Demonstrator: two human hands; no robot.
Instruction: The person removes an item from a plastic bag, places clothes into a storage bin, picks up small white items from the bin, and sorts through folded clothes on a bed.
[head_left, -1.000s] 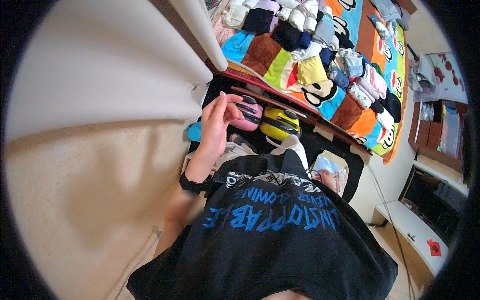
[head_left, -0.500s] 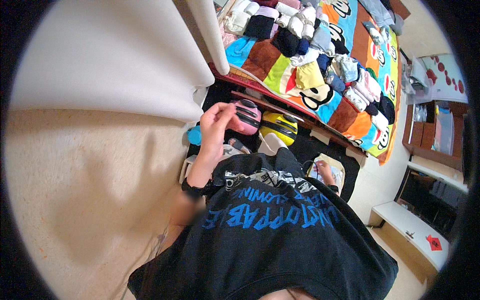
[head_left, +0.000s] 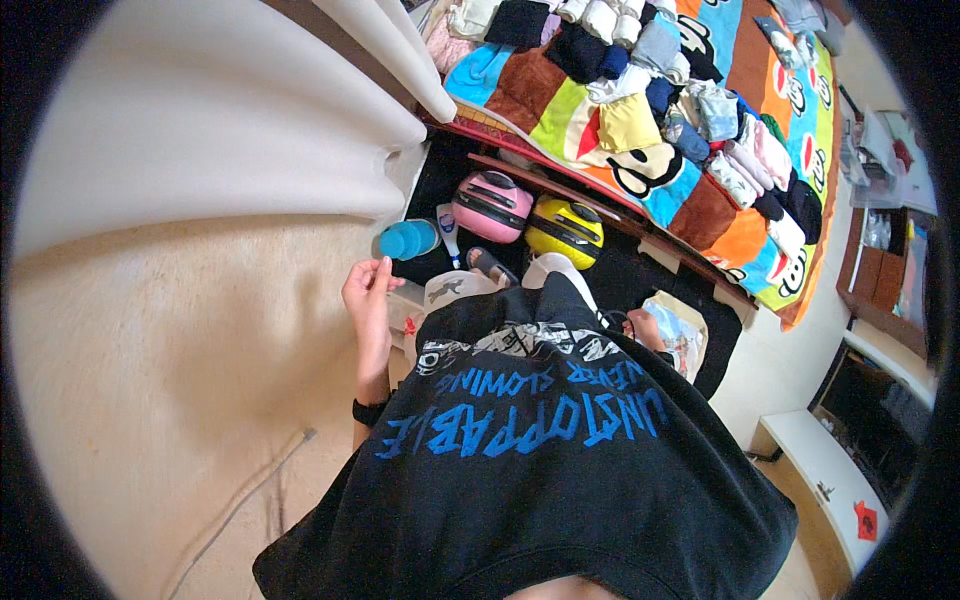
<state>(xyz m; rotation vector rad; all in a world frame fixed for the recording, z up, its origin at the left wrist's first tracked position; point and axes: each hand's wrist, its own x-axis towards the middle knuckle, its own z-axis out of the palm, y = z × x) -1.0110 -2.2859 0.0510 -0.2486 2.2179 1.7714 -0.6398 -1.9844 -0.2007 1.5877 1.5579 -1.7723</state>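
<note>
My left hand (head_left: 370,303) is raised off to the left, thumb and fingertips pinched together. Whatever may be between them is too small to make out. Just beyond it are round blue lids or tubs (head_left: 398,241) and a white bottle (head_left: 447,232) on the dark mat. My right hand (head_left: 642,326) is low on the right, its fingers curled and partly hidden behind my black shirt (head_left: 560,470). It lies at the edge of a pale bin (head_left: 695,318) with light-coloured contents. A thin dark cord (head_left: 606,318) shows close to that hand.
Ahead stands a bed (head_left: 560,100) with a colourful blanket and many rolled clothes. A pink case (head_left: 492,207) and a yellow case (head_left: 564,232) sit by its side. A pale curtain (head_left: 230,120) hangs at left; a white cabinet (head_left: 825,480) stands at right.
My left hand has come down and to the left, away from in front of the pink case. The blue round things and bottle now show more fully. My right hand stays by the bin.
</note>
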